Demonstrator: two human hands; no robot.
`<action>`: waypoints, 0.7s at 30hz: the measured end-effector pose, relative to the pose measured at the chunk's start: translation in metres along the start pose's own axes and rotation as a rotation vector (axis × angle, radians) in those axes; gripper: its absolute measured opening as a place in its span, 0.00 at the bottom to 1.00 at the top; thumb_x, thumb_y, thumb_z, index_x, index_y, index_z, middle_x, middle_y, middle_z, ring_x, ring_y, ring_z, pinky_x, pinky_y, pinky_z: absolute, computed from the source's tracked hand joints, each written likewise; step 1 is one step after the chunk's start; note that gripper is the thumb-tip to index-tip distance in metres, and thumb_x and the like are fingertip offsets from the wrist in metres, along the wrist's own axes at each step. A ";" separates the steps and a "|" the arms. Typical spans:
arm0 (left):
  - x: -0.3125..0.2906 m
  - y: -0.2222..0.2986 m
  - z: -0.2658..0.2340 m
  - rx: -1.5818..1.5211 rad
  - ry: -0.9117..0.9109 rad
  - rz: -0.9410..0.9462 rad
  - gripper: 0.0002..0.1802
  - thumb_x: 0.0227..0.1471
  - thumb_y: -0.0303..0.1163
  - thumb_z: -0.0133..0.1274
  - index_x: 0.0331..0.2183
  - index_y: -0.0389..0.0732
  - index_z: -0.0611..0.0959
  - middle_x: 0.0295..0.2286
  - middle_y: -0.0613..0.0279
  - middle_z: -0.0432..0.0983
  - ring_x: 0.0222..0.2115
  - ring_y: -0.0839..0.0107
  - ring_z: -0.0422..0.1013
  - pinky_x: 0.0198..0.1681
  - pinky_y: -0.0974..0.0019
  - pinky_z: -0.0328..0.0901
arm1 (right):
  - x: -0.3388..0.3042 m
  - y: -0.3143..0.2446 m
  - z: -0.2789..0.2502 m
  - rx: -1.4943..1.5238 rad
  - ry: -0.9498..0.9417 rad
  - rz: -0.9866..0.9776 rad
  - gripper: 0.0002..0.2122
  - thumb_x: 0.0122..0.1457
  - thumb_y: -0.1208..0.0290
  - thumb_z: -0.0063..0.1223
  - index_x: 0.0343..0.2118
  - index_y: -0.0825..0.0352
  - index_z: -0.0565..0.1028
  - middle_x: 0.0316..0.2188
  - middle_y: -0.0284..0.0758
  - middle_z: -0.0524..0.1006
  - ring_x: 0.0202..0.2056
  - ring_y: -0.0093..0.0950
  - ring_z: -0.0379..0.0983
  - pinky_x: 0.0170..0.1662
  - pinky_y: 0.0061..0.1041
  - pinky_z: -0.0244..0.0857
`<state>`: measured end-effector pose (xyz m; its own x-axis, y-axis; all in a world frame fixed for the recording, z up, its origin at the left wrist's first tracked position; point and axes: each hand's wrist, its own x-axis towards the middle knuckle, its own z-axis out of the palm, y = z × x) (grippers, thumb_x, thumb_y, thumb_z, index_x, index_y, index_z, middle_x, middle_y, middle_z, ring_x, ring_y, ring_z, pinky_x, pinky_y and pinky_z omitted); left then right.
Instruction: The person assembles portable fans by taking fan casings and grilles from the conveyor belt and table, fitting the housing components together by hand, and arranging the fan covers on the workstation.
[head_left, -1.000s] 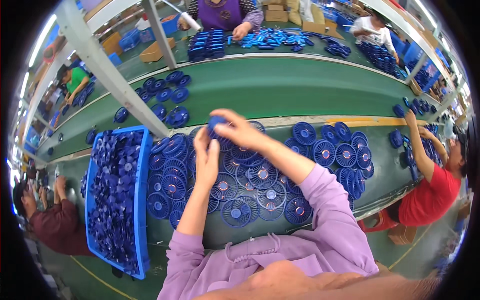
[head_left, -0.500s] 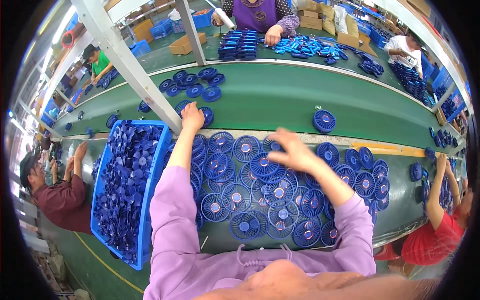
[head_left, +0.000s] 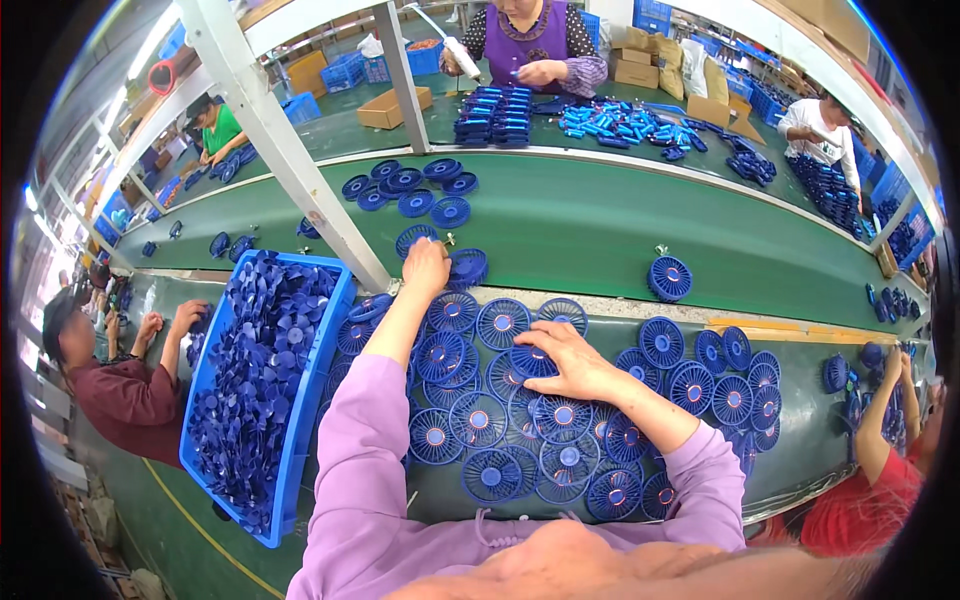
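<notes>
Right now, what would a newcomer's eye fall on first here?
A spread of round blue fan grilles covers the near bench, the right hand resting on them. The left hand reaches a grille at the green conveyor belt edge. A blue crate of fan blades stands left.

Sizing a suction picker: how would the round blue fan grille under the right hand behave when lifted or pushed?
The fan grille under the right hand is probably stiff moulded plastic and light, being mostly open slots. Lying flat in an overlapping pile, it should slide rather than roll. Thin ribs may snag neighbouring grilles.
</notes>
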<state>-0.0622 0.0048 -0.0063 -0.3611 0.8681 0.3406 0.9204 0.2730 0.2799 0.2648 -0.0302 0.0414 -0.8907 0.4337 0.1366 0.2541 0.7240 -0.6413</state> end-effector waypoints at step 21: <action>-0.026 0.043 0.026 -0.605 -0.213 -0.179 0.18 0.32 0.28 0.61 0.32 0.36 0.80 0.26 0.56 0.79 0.31 0.61 0.76 0.38 0.61 0.70 | 0.013 -0.010 -0.023 0.004 0.445 0.010 0.33 0.42 0.65 0.67 0.55 0.62 0.67 0.56 0.46 0.63 0.59 0.42 0.57 0.61 0.37 0.53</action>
<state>-0.0090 0.0051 -0.0268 -0.4055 0.9110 0.0751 0.5801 0.1930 0.7914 0.2594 -0.0196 0.0667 -0.6390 0.6300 0.4414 0.2599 0.7169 -0.6469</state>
